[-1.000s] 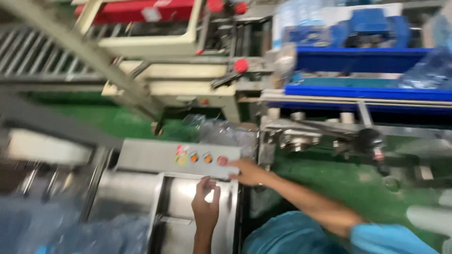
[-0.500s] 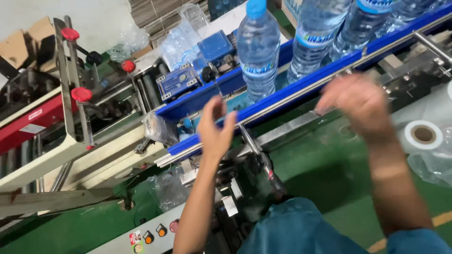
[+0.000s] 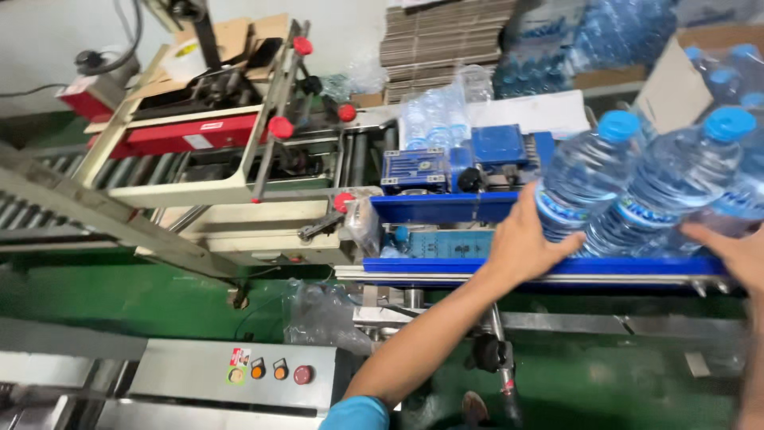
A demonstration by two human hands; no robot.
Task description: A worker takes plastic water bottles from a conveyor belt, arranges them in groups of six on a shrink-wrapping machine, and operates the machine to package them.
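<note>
Left grip (image 3: pixel 527 239) and right grip (image 3: pixel 728 251) flank 2 water bottles (image 3: pixel 637 191).

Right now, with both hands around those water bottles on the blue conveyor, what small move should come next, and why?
Probably press the left hand and right hand inward: they flank the bottles, which lean on the blue conveyor, so squeezing would steady them.
</note>
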